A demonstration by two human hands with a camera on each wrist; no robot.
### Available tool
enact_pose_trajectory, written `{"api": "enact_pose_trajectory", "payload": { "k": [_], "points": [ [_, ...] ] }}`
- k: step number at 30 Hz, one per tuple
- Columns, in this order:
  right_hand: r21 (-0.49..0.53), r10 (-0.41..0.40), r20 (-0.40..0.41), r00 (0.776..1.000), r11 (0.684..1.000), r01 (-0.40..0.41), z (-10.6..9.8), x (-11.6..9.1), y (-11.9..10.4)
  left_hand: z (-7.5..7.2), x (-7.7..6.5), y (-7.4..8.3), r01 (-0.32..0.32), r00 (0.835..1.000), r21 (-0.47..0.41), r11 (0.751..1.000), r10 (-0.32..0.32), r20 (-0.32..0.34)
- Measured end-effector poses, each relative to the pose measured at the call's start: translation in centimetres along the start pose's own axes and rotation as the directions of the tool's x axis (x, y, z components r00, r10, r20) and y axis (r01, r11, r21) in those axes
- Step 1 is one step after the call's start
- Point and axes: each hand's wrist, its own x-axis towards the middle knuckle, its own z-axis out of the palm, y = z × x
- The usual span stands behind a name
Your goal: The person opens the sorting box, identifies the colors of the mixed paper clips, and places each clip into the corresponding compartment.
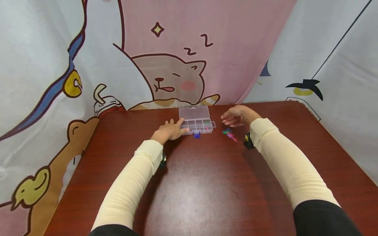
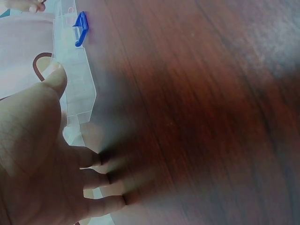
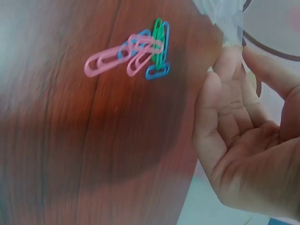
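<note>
A clear plastic box (image 1: pixel 192 126) with several compartments stands with its lid (image 1: pixel 194 113) raised at the back. My left hand (image 1: pixel 170 130) lies at its left end, fingers spread on the table, thumb against the front wall. A green paper clip (image 1: pixel 206 122) and a pink paper clip (image 1: pixel 207 128) lie in right-hand compartments. Right of the box is a small pile of pink, green and blue paper clips (image 3: pixel 140 49). Over the table just behind that pile, my right hand (image 1: pixel 236 115) hovers with loosely bent fingers; nothing shows between thumb and fingertips in the right wrist view.
The box's blue latch (image 1: pixel 197 134) hangs open at the front, and a clear hanging tab (image 1: pixel 214 124) sticks out on the right. A brown wooden table (image 1: pixel 206 183) carries everything. Behind it hangs a cloth (image 1: pixel 230 49) printed with cartoon animals.
</note>
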Motion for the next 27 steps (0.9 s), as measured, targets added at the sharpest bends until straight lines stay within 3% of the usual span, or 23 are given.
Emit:
{"api": "enact_pose_trajectory", "payload": {
  "k": [8,16,27],
  "points": [
    [-0.106,0.040,0.013,0.999,0.994,-0.038,-1.7,-0.1,1.3,0.1,0.2,-0.2,-0.001,1.000,-0.003,1.000,0.001,0.006],
    [-0.198,0.070,-0.014,0.997,0.978,-0.072,-1.6,0.0,2.3,0.2,0.2,-0.3,0.003,1.000,0.000,1.000,-0.003,-0.001],
    [-0.399,0.060,-0.038,0.997,0.914,-0.071,-0.3,-0.4,2.2,0.2,0.1,-0.2,-0.006,1.000,-0.014,1.000,0.006,-0.001]
  ]
}}
